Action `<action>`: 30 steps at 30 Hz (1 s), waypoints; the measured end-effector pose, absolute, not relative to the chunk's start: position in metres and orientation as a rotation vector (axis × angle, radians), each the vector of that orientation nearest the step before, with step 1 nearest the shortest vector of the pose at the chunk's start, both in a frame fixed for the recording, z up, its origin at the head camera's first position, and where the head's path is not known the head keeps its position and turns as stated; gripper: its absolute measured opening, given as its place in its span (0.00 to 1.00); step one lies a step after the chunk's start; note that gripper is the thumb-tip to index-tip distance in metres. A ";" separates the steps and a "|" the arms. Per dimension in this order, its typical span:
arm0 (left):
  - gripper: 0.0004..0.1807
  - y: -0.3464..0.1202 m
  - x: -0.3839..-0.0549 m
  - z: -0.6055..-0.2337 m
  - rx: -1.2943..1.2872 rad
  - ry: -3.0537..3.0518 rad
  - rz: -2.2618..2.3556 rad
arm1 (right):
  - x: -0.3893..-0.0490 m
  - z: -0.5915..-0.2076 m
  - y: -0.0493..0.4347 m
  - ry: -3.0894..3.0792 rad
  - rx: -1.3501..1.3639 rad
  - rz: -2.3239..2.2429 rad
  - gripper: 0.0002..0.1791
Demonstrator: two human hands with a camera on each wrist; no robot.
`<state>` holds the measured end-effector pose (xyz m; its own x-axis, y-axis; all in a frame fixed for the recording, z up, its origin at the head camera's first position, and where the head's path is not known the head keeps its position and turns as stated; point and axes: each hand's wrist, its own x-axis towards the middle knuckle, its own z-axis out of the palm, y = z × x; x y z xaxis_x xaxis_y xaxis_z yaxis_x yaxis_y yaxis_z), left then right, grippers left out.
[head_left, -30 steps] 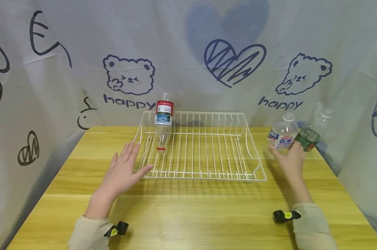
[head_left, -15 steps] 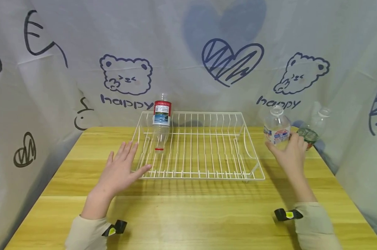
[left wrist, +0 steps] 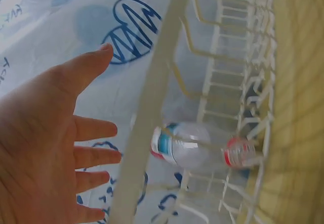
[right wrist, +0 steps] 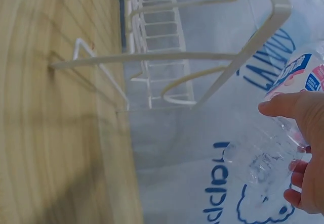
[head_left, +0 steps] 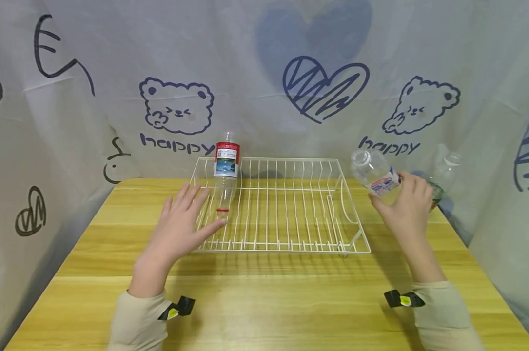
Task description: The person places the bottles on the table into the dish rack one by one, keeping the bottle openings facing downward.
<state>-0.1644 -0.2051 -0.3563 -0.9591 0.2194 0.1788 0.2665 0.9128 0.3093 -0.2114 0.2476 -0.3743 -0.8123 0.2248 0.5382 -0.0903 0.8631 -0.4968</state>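
My right hand (head_left: 406, 209) grips a clear plastic bottle (head_left: 374, 173) with a blue, red and white label. The bottle leans to the left beside the rack's right end, its uncapped-looking mouth up; in the right wrist view my thumb (right wrist: 286, 105) lies across its label. My left hand (head_left: 178, 226), fingers spread, is by the front left corner of the white wire dish rack (head_left: 308, 252) and holds nothing. A second clear bottle (head_left: 226, 161), with a red and blue label, stands upside down or tilted at the rack's left; in the left wrist view this bottle (left wrist: 195, 143) shows its red cap end.
A third clear bottle (head_left: 444, 178) with a green label stands at the table's back right, partly behind my right hand. The wooden table (head_left: 264, 302) ends at a white curtain (head_left: 255, 63) with drawn bears and hearts.
My right hand has raised the bottle and tipped it left toward the rack, away from the green-labelled one. My left hand has shifted slightly right over the rack's corner.
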 end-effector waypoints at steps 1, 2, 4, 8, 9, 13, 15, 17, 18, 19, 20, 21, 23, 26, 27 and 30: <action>0.49 -0.202 -0.165 -0.354 -0.394 -2.911 -0.501 | -0.211 -0.373 0.246 -2.417 -0.080 0.678 0.42; 0.48 -0.198 -0.166 -0.353 -0.413 -2.884 -0.498 | -0.211 -0.372 0.244 -2.406 -0.060 0.669 0.42; 0.47 -0.192 -0.168 -0.350 -0.452 -2.818 -0.495 | -0.211 -0.369 0.241 -2.387 -0.017 0.650 0.41; 0.44 -0.177 -0.174 -0.345 -0.541 -2.649 -0.502 | -0.208 -0.365 0.234 -2.368 0.060 0.605 0.40; 0.43 -0.173 -0.175 -0.345 -0.563 -2.601 -0.504 | -0.207 -0.364 0.233 -2.363 0.080 0.593 0.40; 0.41 -0.155 -0.181 -0.341 -0.643 -2.452 -0.508 | -0.205 -0.362 0.226 -2.314 0.199 0.516 0.40; 0.40 -0.147 -0.183 -0.340 -0.664 -2.411 -0.508 | -0.204 -0.361 0.223 -2.280 0.261 0.465 0.39; 0.40 -0.139 -0.184 -0.338 -0.677 -2.391 -0.501 | -0.204 -0.361 0.220 -2.252 0.306 0.414 0.39; 0.40 -0.135 -0.184 -0.338 -0.681 -2.385 -0.495 | -0.204 -0.361 0.218 -2.239 0.323 0.392 0.39; 0.40 -0.131 -0.185 -0.338 -0.684 -2.385 -0.488 | -0.203 -0.361 0.216 -2.228 0.338 0.374 0.39; 0.40 -0.128 -0.185 -0.338 -0.689 -2.383 -0.477 | -0.203 -0.361 0.214 -2.222 0.349 0.356 0.38; 0.40 -0.125 -0.185 -0.338 -0.692 -2.382 -0.470 | -0.203 -0.361 0.213 -2.218 0.359 0.335 0.38; 0.41 -0.119 -0.185 -0.338 -0.700 -2.379 -0.451 | -0.202 -0.361 0.209 -2.210 0.375 0.303 0.38; 0.41 -0.112 -0.185 -0.340 -0.700 -2.384 -0.426 | -0.200 -0.362 0.203 -2.215 0.404 0.260 0.36; 0.41 -0.111 -0.185 -0.341 -0.700 -2.386 -0.420 | -0.200 -0.362 0.200 -2.215 0.414 0.249 0.36; 0.42 -0.108 -0.185 -0.343 -0.692 -2.399 -0.390 | -0.198 -0.364 0.191 -2.209 0.454 0.244 0.35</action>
<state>-0.1853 -0.1081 -0.3430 -0.6806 0.3833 0.6244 0.5613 0.8205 0.1082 -0.1979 0.1914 -0.3636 -0.5767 -0.2380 0.7816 -0.4026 0.9152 -0.0184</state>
